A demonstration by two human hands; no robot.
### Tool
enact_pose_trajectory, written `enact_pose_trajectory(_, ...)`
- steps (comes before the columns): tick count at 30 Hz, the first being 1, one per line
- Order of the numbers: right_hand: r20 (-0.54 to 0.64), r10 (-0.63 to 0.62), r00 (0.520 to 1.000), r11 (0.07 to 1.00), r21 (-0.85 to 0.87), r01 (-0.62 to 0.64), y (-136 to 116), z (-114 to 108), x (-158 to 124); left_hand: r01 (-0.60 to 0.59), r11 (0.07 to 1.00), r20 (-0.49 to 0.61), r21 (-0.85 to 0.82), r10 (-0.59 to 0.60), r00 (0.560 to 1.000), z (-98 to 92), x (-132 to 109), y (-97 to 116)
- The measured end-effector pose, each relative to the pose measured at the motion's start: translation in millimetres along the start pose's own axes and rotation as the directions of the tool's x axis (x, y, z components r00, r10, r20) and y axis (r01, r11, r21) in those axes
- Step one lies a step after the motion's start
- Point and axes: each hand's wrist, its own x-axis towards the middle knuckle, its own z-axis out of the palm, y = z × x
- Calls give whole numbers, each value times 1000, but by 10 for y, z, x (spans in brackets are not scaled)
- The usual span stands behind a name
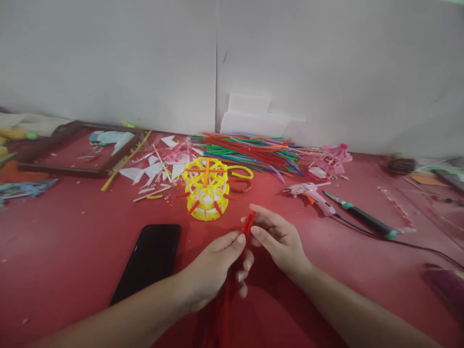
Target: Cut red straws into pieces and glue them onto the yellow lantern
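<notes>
1. Near the front edge of the table (72, 241), the left hand (210, 270) and the right hand (279, 239) meet over a bunch of red straws (248, 224). The left hand pinches the bunch between thumb and fingers; the fingertips of the right hand close on its top end, so both hands are closed on the straws
2. The lower part of the bunch goes down toward the front edge, between the two forearms, and it is hard to count the straws against the red cloth
3. I judge that the work is somewhere in the middle: the yellow cage (206, 188), made of straws with orange pieces, stands finished or almost finished just behind the hands, and the red straws are not yet joined to anything
4. Left of the hands a phone (148, 261) lies flat, near the front edge
5. Right of the hands a glue gun (311, 193) and a knife (362, 217) lie side by side, and a cord (416, 244) runs toward the right edge
6. Behind the cage a big pile of straws (253, 152) lies near the back edge, with paper scraps (155, 169) to its left and pink umbrellas (333, 159) to its right
7. A wooden frame (65, 150) lies at the back left corner
8. Nothing stands between the hands and the cage; only the phone is close to the left forearm
</notes>
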Motion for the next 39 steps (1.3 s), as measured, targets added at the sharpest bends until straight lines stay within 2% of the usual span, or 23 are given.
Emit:
enact_pose_trajectory(5,8,-23,1000,999,-44,23,21,0,11,-31,997,-44,64,34,998,-14,14,-5)
enact_pose_trajectory(11,-20,3,1000,994,-105,-5,35,7,10,-42,995,-57,86,47,997,-15,20,10)
enact_pose_trajectory(14,4,17,1000,997,-71,-17,6,34,-1,-53,993,-51,105,59,997,-21,25,9)
enact_pose_trajectory(17,-52,55,997,998,-30,-56,-22,71,-8,-66,987,-59,147,76,995,-22,32,14)
enact_pose_trajectory(21,-43,141,989,988,-48,-143,-42,93,2,-33,983,-96,179,50,994,3,35,36)
enact_pose_trajectory(23,-34,108,994,988,-103,-111,-50,89,16,-6,983,-116,183,28,993,20,35,49)
enact_pose_trajectory(25,-79,69,995,988,-134,-79,-58,80,32,31,984,-142,177,-5,990,32,35,60)
enact_pose_trajectory(28,-128,140,982,986,-70,-150,-68,66,50,66,986,-153,151,-43,987,36,31,67)
enact_pose_trajectory(32,-154,218,964,975,-14,-223,-73,64,52,52,985,-124,167,-31,992,35,17,66)
enact_pose_trajectory(35,-175,229,957,973,47,-224,-63,68,56,61,983,-122,171,-41,992,41,9,60)
enact_pose_trajectory(39,-262,234,936,960,215,-180,-20,57,90,79,981,-99,175,-62,993,35,1,40)
